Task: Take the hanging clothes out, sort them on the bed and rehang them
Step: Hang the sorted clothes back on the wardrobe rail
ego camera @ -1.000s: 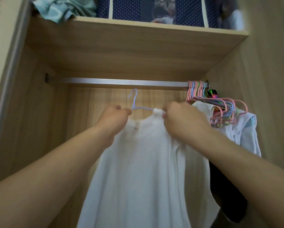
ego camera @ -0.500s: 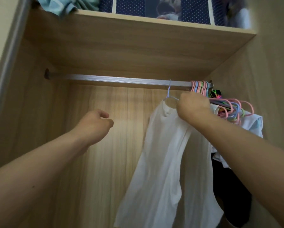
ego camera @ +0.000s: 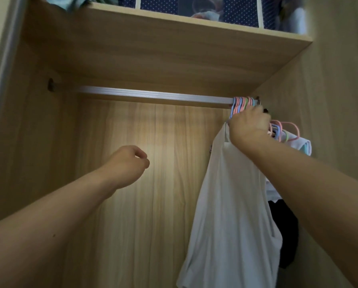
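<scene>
The right hand grips the top of a white cloth garment beside pastel plastic hangers on the silver metal rail; the left hand, loosely curled, holds nothing.

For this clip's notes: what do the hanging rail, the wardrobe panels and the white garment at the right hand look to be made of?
Rail: looks like metal, silvery and ribbed along its length, probably aluminium.
Wardrobe panels: light wood-grain board with a matte finish; veneer or laminate, cannot tell which.
White garment: thin soft fabric that drapes in loose folds, possibly cotton jersey; the weave is too fine to see.
</scene>
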Motion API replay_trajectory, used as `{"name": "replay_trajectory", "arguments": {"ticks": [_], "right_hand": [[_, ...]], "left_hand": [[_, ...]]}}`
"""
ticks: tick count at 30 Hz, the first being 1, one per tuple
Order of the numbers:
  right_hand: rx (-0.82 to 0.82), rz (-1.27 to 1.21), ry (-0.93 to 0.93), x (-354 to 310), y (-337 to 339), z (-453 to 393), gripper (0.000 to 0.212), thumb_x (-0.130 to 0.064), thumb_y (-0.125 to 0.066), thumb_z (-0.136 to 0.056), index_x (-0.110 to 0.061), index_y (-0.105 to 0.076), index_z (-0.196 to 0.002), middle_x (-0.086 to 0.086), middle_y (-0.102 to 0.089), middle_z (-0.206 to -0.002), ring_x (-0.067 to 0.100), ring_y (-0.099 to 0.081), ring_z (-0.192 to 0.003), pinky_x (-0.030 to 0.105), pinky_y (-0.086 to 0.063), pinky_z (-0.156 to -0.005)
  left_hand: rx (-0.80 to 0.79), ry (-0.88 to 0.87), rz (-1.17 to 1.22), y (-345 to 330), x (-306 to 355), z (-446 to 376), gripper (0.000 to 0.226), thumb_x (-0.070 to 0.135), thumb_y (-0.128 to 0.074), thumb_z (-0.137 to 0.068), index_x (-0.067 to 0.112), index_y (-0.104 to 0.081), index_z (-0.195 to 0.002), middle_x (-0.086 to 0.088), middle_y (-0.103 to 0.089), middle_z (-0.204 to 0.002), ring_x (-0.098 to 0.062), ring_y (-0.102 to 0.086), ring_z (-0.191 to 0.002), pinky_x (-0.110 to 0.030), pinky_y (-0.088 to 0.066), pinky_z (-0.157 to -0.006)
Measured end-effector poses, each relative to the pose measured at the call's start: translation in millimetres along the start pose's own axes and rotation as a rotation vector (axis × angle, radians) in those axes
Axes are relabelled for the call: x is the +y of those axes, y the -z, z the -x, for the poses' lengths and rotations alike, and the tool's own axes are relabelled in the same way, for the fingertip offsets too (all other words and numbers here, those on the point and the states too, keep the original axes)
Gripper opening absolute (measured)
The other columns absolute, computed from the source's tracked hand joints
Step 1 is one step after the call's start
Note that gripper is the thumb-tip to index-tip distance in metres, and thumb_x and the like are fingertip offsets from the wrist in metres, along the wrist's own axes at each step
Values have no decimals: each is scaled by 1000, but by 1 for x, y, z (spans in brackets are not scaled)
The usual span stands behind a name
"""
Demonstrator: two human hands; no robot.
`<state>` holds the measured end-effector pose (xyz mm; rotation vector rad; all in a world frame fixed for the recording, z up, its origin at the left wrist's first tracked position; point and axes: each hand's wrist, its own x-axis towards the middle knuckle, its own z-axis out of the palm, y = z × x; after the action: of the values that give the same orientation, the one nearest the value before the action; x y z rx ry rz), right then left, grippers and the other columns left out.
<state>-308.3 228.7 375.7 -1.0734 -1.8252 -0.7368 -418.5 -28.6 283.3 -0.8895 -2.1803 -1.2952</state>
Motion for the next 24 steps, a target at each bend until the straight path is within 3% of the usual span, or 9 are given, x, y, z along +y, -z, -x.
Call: {"name": "replay_trajectory", "arguments": {"ticks": [2,4,6,9,11,13,15,19,24], "right_hand": [[195,57,147,-14,13,18,29,-21,-51,-91,-13,-67,-115,15,-51,-118,33,-46,-110,43,-41,-86],[304,-135,344,-36,23,47,23,-16,-52,-87,-11,-67,-104,14,-55,-113,34,-49,-106,43,-39,-84],[197,-440,510,-62,29,83,15,-13,-51,-85,-12,-65,-92,12,-61,-99,32,-55,-94,37,-37,-72],[-51,-660,674,-94,28,143,15,-10,-49,-86,-11,-49,-71,6,-54,-78,29,-57,-78,32,-33,-61],[-122,-726,796,-102,30,174,20,-11,-48,-88,-11,-42,-69,8,-53,-79,30,-55,-78,32,-34,-62],[-149,-791,888,-103,39,191,12,-14,-48,-90,-13,-53,-79,14,-62,-93,34,-58,-85,33,-36,-65],[-201,-885,958,-102,49,205,17,-18,-46,-91,-14,-63,-89,16,-65,-101,35,-61,-90,32,-40,-68],[-358,-1239,1109,-99,75,269,26,-22,-47,-93,-19,-69,-79,8,-71,-93,31,-64,-90,30,-47,-72],[-785,-1350,1598,-77,120,432,24,-29,-54,-93,-19,-73,-83,-1,-72,-84,21,-66,-81,28,-51,-70]], "left_hand": [[-16,-83,-195,1,-8,7,23,25,-54,-99,22,-65,-118,5,-64,-104,-11,-61,-87,-27,-47,-69],[1,-196,-450,-1,-23,17,27,28,-51,-97,25,-65,-121,6,-64,-109,-9,-59,-89,-29,-47,-70],[-11,-216,-579,-6,-42,34,28,29,-50,-96,27,-66,-118,5,-66,-113,-14,-60,-96,-31,-49,-76],[-142,-44,-659,-5,-64,77,19,32,-50,-94,30,-67,-102,2,-70,-107,-22,-66,-100,-31,-51,-79],[-203,63,-748,6,-71,109,18,34,-49,-93,26,-62,-84,-1,-68,-95,-27,-68,-96,-31,-48,-71],[-181,163,-833,22,-68,140,27,34,-47,-95,19,-54,-73,-6,-64,-86,-32,-68,-91,-31,-45,-68],[-89,245,-870,39,-59,175,27,32,-46,-96,14,-60,-81,-10,-69,-91,-34,-67,-90,-33,-49,-69],[128,448,-836,55,-34,271,25,29,-48,-96,19,-71,-99,-6,-72,-99,-29,-66,-95,-35,-55,-80],[61,846,-850,46,-1,457,25,31,-52,-94,27,-72,-108,0,-72,-109,-24,-66,-101,-36,-55,-87]]}}
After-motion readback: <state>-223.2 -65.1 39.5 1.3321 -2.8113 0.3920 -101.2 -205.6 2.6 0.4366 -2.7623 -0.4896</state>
